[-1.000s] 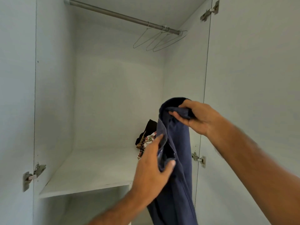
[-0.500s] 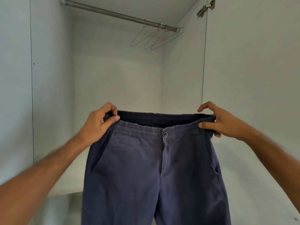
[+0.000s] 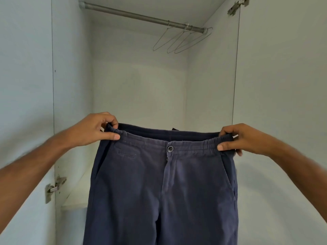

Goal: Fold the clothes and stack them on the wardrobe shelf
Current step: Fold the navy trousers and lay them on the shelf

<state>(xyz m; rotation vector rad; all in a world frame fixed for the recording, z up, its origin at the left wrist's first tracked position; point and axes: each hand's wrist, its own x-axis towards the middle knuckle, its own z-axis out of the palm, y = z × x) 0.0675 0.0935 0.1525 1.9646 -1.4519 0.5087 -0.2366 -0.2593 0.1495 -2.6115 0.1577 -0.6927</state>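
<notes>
Both pinch trousers [image 3: 159, 188] waistband | left hand [image 3: 92, 129] | right hand [image 3: 242, 138]

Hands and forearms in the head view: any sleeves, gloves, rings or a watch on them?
Nothing worn shows. The left hand and right hand are bare, with no gloves, rings or watch, and both forearms are uncovered to the frame edge. Fingernails are short.

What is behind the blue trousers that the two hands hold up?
Behind the blue trousers only the left end of the wardrobe shelf and a small dark tip above the waistband show. The trousers cover the rest of the shelf, so anything lying there cannot be seen.
</notes>
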